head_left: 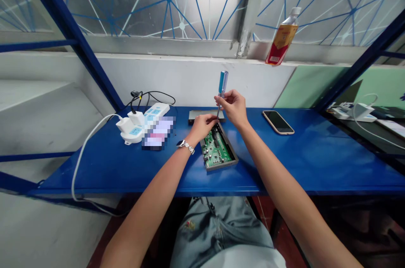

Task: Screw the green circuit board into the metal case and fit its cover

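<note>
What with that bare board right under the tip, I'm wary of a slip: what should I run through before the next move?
1. Grip: the right hand holds the screwdriver upright by its blue handle: ok.
2. Tip seated: the tip is hidden behind the left hand: cannot tell.
3. Support: the left hand rests at the far end of the circuit board: ok.
4. Board: it lies flat in its grey case on the table: ok.
5. Elbow room: the phone lies apart from the right arm: ok.
</note>
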`<state>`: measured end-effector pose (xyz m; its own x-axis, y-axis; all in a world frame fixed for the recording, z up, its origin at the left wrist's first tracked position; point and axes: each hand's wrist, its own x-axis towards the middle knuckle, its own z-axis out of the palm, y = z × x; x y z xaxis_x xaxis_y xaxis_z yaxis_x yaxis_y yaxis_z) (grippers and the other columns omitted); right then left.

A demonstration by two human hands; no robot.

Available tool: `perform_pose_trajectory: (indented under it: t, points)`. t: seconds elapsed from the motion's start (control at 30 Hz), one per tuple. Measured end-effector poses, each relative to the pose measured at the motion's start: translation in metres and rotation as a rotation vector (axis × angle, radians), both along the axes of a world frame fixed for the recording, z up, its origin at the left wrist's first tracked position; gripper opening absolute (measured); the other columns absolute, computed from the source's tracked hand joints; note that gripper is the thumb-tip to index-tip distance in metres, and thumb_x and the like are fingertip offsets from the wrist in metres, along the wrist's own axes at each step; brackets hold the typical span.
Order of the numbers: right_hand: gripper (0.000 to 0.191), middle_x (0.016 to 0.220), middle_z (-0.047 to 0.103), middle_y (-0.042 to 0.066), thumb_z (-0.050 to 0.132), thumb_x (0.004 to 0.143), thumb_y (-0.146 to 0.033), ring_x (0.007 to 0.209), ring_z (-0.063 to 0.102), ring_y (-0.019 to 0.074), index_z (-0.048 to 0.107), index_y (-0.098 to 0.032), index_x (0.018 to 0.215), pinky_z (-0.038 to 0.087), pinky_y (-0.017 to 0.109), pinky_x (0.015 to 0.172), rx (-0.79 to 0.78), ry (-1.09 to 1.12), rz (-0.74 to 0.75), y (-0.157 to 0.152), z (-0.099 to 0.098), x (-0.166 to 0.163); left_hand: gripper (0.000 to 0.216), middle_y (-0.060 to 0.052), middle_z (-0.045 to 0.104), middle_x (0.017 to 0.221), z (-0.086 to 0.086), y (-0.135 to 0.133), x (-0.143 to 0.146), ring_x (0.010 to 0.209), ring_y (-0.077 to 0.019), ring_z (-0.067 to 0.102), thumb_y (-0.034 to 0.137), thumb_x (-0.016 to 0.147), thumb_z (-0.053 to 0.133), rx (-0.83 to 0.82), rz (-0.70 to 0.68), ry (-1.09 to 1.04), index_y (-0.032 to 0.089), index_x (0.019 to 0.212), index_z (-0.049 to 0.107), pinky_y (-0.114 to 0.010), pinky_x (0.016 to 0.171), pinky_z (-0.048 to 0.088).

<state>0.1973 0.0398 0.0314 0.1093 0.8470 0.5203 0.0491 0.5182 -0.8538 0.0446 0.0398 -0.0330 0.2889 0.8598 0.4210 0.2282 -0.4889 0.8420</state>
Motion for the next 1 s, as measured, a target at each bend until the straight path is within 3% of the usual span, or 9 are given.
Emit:
perform_pose_trajectory:
  t: [0.5, 0.8, 0.9, 1.0]
  points:
    - [0.044, 0.096, 0.075, 0.008, 0.062, 0.09, -0.064, 0.088, 0.071, 0.0188, 0.063, -0.022, 0.104, 0.056, 0.029, 0.065, 0.033, -0.149, 0.134, -0.008, 0.002, 0.001, 0.014, -0.009, 0.081, 0.098, 0.002, -0.001, -0.001, 0.093, -0.0249, 0.076, 0.027, 0.087, 0.071, -0.003, 0.024, 0.012, 0.017, 0.094, 0.078, -0.039, 0.09, 0.059]
    - [0.045, 0.095, 0.073, 0.005, 0.062, 0.092, -0.063, 0.08, 0.07, 0.0171, 0.063, -0.025, 0.116, 0.057, 0.031, 0.067, 0.128, -0.049, 0.055, -0.013, 0.005, 0.004, 0.018, -0.01, 0.079, 0.102, 0.003, -0.002, -0.005, 0.098, -0.0262, 0.074, 0.026, 0.091, 0.064, 0.052, 0.022, 0.177, 0.017, 0.099, 0.077, -0.04, 0.094, 0.058]
    - [0.044, 0.09, 0.071, 0.004, 0.063, 0.093, -0.061, 0.074, 0.069, 0.0155, 0.064, -0.024, 0.116, 0.055, 0.028, 0.061, 0.18, 0.072, -0.026, -0.015, 0.011, 0.011, 0.027, -0.012, 0.075, 0.117, 0.009, -0.008, -0.009, 0.111, -0.0283, 0.07, 0.025, 0.086, 0.07, 0.12, -0.03, 0.262, 0.017, 0.111, 0.075, -0.042, 0.103, 0.054]
    - [0.041, 0.081, 0.069, 0.001, 0.065, 0.091, -0.06, 0.065, 0.067, 0.012, 0.064, -0.023, 0.109, 0.049, 0.022, 0.051, 0.215, 0.284, -0.146, -0.012, 0.018, 0.028, 0.059, -0.013, 0.067, 0.138, 0.022, -0.022, -0.01, 0.13, -0.0317, 0.06, 0.04, 0.071, 0.088, 0.132, -0.184, 0.351, 0.02, 0.125, 0.071, -0.045, 0.115, 0.045]
